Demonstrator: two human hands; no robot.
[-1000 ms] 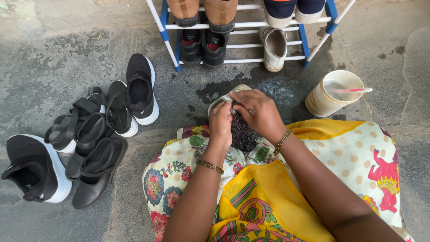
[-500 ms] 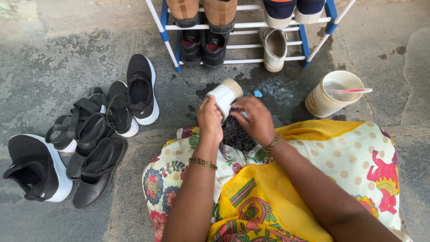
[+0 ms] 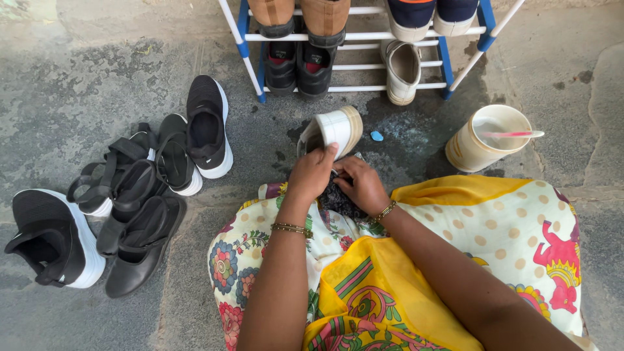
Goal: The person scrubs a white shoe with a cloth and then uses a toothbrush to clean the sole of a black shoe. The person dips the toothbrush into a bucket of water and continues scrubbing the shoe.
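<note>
Both hands work together over the lap: the left hand (image 3: 311, 174) clamps the white slip-on shoe with a tan sole (image 3: 333, 130), and the right hand (image 3: 361, 186) closes on a dark crumpled cloth (image 3: 335, 198) just beneath it. Compared with a second ago, the shoe has come up from between the hands and now tilts sole-outward toward the rack, exposing its side for wiping. Ahead stands a blue-and-white metal shoe rack (image 3: 364, 34) holding pairs. Left on the stone floor (image 3: 97, 65) lie black sneakers and sandals (image 3: 140, 188). A cream plastic bucket (image 3: 480, 140) with a pink brush sits right; a small blue chip (image 3: 376, 136) lies near.
</note>
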